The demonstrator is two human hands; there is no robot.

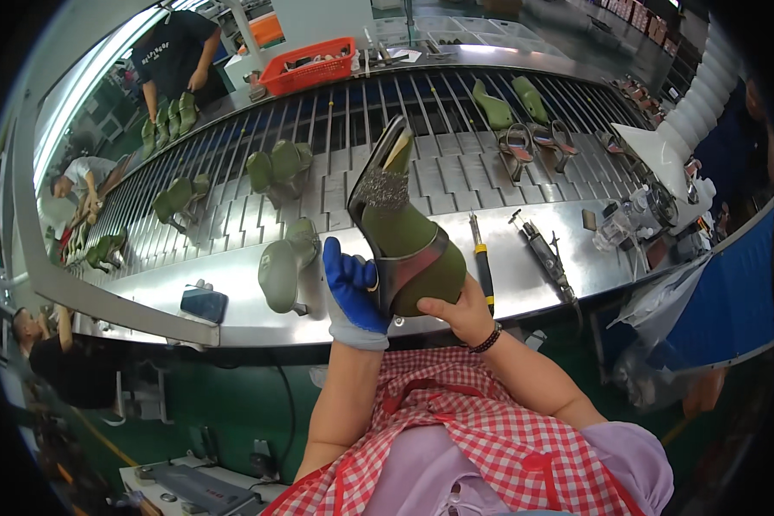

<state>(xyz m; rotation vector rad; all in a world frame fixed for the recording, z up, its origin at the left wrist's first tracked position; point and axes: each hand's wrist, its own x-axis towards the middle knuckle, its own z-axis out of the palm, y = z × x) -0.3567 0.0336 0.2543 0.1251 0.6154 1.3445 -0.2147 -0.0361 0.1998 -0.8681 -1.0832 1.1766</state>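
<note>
A green shoe last (417, 222) with a strappy sandal (385, 191) fitted on it is held up in front of me, over the near edge of the bench. The sandal has a sparkling band and a smooth dark band. My left hand (353, 292), in a blue and grey glove, is closed at the sandal's sole side. My bare right hand (464, 311) grips the rounded green end, its thumb lying across it. To the left, another green last with a sandal (282, 271) stands on the bench. A yellow-and-black handled tool (483, 268) lies right of the held sandal.
A slatted conveyor (443, 181) carries more lasts (275, 168) and loose sandals (518, 148). A phone (204, 303) and a corded hand tool (543, 258) rest on the metal bench. A red basket (310, 67) sits beyond; a white duct (705, 86) hangs right. Other people work at left.
</note>
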